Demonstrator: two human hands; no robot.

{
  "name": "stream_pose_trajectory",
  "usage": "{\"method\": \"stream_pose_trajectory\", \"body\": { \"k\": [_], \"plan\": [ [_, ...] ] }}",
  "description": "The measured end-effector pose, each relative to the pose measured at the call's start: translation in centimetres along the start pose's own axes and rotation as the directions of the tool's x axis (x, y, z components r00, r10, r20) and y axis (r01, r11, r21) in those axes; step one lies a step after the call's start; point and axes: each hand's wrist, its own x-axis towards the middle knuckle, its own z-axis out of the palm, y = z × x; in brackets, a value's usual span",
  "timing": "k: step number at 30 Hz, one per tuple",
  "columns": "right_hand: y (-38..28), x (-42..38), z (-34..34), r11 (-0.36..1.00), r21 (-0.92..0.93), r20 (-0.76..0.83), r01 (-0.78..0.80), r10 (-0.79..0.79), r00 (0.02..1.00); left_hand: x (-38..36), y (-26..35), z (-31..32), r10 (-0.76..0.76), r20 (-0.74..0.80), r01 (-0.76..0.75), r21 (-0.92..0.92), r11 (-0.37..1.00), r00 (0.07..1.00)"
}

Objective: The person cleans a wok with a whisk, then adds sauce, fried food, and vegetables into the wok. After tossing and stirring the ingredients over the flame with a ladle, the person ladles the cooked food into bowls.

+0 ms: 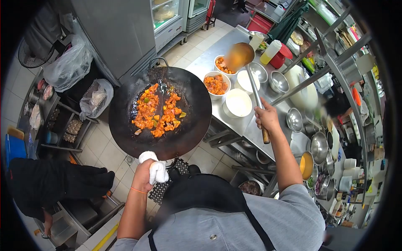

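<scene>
Gripping round black wok [161,112], steel ladle [240,56].

The wok [161,111] is held over the floor, to the left of the tabletop [205,60], with food pieces [157,111] lying in it. The left hand [144,175] is positioned at the near rim of the wok, with a cloth [155,167] between the two. The ladle [247,62] is held by the right hand [266,118] above the tabletop. 4 bowls [238,102] are set on the tabletop beneath the ladle, 2 containing food. Metal bowls [278,81] are located further right.
</scene>
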Motion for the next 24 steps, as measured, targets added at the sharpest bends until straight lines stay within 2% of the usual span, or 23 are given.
{"method": "stream_pose_trajectory", "body": {
  "k": [1, 2, 4, 5, 8, 10, 13, 16, 18, 20, 21, 22, 23, 24],
  "plan": [
    [-0.1, -0.1, 0.0, 0.99, 0.128, 0.021, -0.057, 0.054, 0.998, 0.1, -0.1, -0.2, 0.0, 0.014, 0.0, -0.008, 1.0, 1.0],
    [-0.2, 0.2, -0.3, 0.99, 0.127, 0.019, -0.056, 0.054, 0.998, 0.2, -0.1, -0.3, 0.0, 0.029, 0.001, -0.017, 1.0, 1.0],
    [-0.2, 0.7, -1.4, 0.891, 0.427, 0.165, -0.157, 0.094, 0.982, 0.1, -0.1, -0.1, -0.002, 0.028, 0.002, -0.008, 1.0, 1.0],
    [-0.3, 0.6, -1.8, 0.867, 0.463, 0.195, -0.185, 0.104, 0.975, 0.0, 0.0, 0.0, 0.0, 0.023, 0.0, 0.002, 1.0, 1.0],
    [-0.7, -0.7, -2.2, 0.857, 0.476, 0.215, -0.199, 0.106, 0.971, 1.3, -0.8, -1.3, -0.001, 0.062, 0.002, -0.012, 1.0, 0.998],
    [-1.8, -2.6, -1.7, 0.866, 0.445, 0.212, -0.227, 0.145, 0.967, 1.5, -0.9, -1.4, 0.032, 0.023, -0.033, 0.017, 0.999, 0.999],
    [-3.0, -5.7, -0.4, 0.87, 0.412, 0.286, -0.269, 0.157, 0.945, 1.0, -0.5, -1.2, 0.041, 0.016, -0.042, 0.082, 0.996, 0.999],
    [-3.7, -7.4, 1.4, 0.876, 0.317, 0.522, -0.364, 0.16, 0.838, 0.3, 0.1, -0.3, 0.064, 0.003, -0.064, 0.076, 0.995, 0.998],
    [-4.6, -7.5, 4.2, 0.931, 0.143, 0.557, -0.337, 0.205, 0.805, 0.5, 0.1, -0.5, 0.051, 0.014, -0.052, 0.048, 0.997, 0.999],
    [-4.0, -5.9, 7.0, 0.985, -0.139, 0.609, -0.1, 0.164, 0.776, 0.6, 0.0, -0.8, 0.059, 0.002, -0.059, 0.063, 0.996, 0.998],
    [-2.5, -4.3, 8.4, 0.986, -0.138, 0.614, -0.095, 0.16, 0.773, 0.5, 0.1, -0.5, 0.061, -0.004, -0.06, 0.069, 0.996, 0.998],
    [-0.5, -2.4, 10.0, 0.847, -0.274, 0.588, 0.455, -0.227, 0.776, 0.3, 0.3, -0.2, 0.065, -0.012, -0.064, 0.074, 0.995, 0.998],
    [0.3, -1.4, 11.2, 0.413, -0.386, 0.613, 0.825, -0.553, 0.563, 0.1, 0.5, 0.1, 0.081, -0.022, -0.079, 0.071, 0.994, 0.996],
    [-0.6, -1.7, 11.9, 0.412, -0.376, 0.618, 0.83, -0.556, 0.556, 0.2, 0.5, 0.0, 0.087, -0.031, -0.085, 0.07, 0.994, 0.996]
  ]
}}
